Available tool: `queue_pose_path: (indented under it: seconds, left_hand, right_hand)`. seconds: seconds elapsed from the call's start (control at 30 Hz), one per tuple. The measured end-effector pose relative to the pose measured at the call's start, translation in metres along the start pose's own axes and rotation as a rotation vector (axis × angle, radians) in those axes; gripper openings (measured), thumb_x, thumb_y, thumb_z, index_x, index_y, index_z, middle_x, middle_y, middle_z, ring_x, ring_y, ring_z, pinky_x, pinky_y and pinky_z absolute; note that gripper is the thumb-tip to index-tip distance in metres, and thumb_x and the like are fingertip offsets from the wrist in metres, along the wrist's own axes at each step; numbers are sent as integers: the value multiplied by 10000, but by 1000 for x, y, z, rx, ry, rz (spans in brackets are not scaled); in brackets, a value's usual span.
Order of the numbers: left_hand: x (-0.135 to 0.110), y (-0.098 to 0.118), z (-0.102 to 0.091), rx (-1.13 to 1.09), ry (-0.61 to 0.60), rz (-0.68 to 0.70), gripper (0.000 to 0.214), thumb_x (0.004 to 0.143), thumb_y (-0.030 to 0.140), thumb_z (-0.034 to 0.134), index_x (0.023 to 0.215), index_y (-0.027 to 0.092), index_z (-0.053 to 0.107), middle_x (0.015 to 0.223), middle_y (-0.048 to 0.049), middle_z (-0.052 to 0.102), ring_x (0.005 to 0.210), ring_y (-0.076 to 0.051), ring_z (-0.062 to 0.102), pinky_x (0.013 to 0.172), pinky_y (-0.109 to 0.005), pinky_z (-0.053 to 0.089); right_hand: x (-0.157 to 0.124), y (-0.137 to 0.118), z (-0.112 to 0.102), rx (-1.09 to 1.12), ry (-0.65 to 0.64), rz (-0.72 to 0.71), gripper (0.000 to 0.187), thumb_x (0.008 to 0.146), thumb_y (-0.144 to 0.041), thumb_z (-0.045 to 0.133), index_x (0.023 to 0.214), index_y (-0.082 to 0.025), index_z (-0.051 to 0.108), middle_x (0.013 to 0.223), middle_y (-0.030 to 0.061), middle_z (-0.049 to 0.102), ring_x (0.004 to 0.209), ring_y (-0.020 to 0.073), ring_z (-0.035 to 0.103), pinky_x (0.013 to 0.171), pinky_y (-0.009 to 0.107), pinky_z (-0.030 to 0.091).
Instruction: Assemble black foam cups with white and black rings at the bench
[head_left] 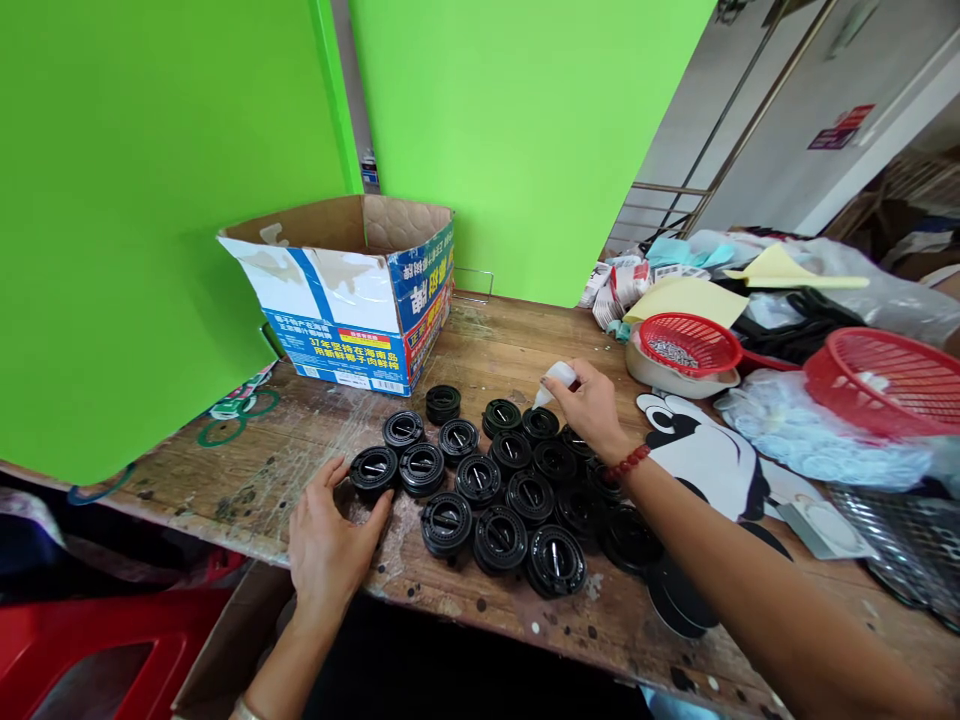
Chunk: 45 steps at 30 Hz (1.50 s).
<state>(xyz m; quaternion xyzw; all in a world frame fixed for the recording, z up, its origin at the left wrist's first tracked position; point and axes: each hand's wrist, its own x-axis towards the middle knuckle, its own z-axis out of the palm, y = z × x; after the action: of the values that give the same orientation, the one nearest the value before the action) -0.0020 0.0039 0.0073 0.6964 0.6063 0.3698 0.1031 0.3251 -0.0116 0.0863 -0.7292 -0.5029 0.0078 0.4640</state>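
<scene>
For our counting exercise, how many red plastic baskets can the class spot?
2: a smaller basket over a beige basin, beyond the right hand, and a larger basket at the picture's right edge. Others may be hidden.

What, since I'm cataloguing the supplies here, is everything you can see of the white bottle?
The white bottle is small and looks like slightly translucent plastic, its body narrowing to a tapered tip. No label can be made out. It is tilted, tip down and toward the left of the picture, at one of the black round pieces near the back of the cluster; whether they touch is unclear. The right hand grips the body, hiding part of it.
</scene>
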Motion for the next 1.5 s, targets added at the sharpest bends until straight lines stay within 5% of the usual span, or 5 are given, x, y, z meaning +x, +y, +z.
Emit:
queue_pose_path:
  seconds: [0.57,0.83,1.5]
  left_hand:
    - [-1,-1,-1,24,-3,6,657,757,521,618,1286,157,482,1271,-162,597,1142,-379,576,977,-537,460]
    - [-1,-1,0,30,1,10,647,768,523,613,1288,163,476,1266,-159,598,1144,-376,574,978,-540,460]
    - [-2,-3,3,31,28,45,622,773,505,628,1272,166,474,1267,-157,597,1140,-359,580,977,-511,463]
  right_hand:
    - [-30,11,-28,-64,20,10,253,744,-446,589,663,-211,545,596,-13,525,557,148,448,559,289,321]
    - [-25,18,-34,271,135,311,347,614,-511,687,689,-182,603,605,-7,557,566,143,454,563,291,354]
    - [-33,-7,4,271,-8,233,318,632,-506,640,652,-194,583,574,-1,555,552,148,462,514,274,347]
